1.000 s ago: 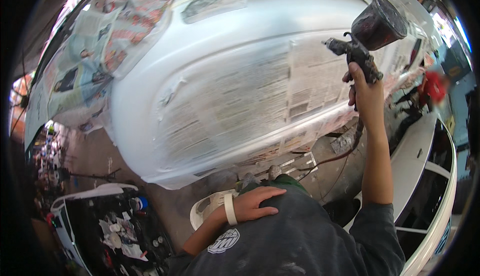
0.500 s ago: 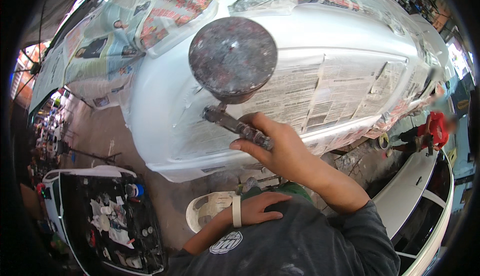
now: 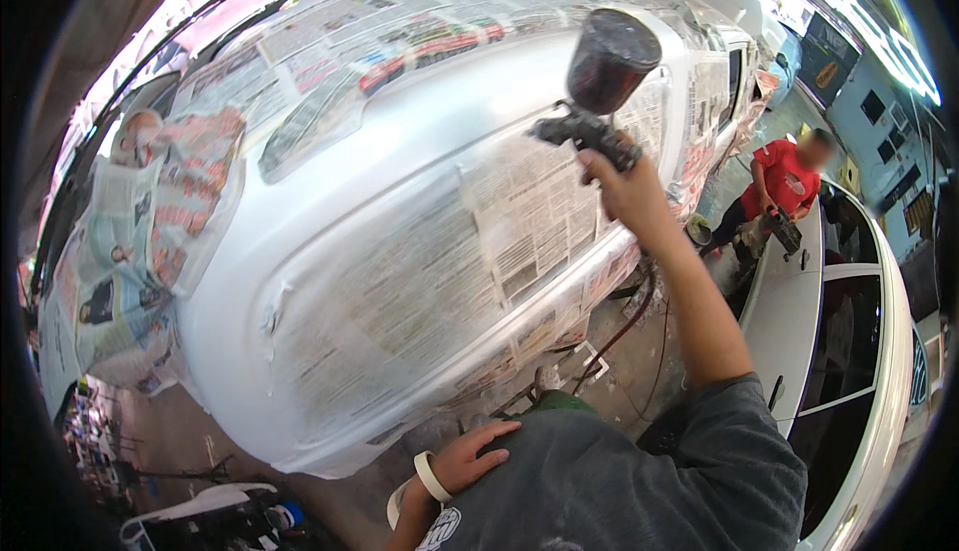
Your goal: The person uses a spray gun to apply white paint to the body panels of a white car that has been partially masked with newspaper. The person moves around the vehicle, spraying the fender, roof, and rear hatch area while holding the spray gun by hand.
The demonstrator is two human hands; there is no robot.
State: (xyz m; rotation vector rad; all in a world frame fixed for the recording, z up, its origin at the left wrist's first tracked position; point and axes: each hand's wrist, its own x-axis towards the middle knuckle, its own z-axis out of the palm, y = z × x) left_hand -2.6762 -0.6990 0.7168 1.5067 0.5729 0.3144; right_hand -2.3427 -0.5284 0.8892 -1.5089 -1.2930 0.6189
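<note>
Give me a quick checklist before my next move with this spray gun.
1. Spray gun gripped in right hand: ok.
2. Left hand off the white vehicle body: ok, resting on the dark shirt.
3. Nozzle pointed away from the person in red: ok.
4. Cup fill level: cannot tell, inside hidden.
5. Newspaper lying flat: not ok, crumpled at the left end.

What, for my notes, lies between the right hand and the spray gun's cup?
Head view: the spray gun body, held in the right hand, under its cup.
</note>
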